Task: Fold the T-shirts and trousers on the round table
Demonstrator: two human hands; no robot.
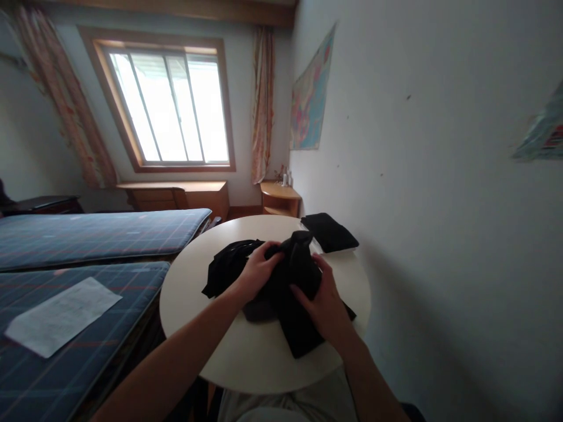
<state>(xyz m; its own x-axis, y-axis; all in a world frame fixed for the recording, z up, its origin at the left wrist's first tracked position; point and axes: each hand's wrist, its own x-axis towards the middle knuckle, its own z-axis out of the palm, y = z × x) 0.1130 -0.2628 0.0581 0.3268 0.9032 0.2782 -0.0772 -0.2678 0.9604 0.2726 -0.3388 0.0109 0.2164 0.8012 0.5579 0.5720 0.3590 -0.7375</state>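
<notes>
Both my hands are on a bunched piece of black cloth (302,266) above a round white table (193,340). My left hand (259,266) pinches its left side between thumb and fingers. Curled around the right side is my right hand (323,296), thumb on the near face. More black fabric (229,266) lies in a loose heap to the left, partly behind my left hand. A flat black strip of cloth (297,334) spreads below toward the table's near edge. What garment it is, I cannot make out.
A folded black stack (331,231) rests at the table's far right edge, close to the white wall (440,234). On the left are plaid mattresses (101,234), with a white paper (64,316) on the nearer one. A wooden desk (189,187) stands under the window.
</notes>
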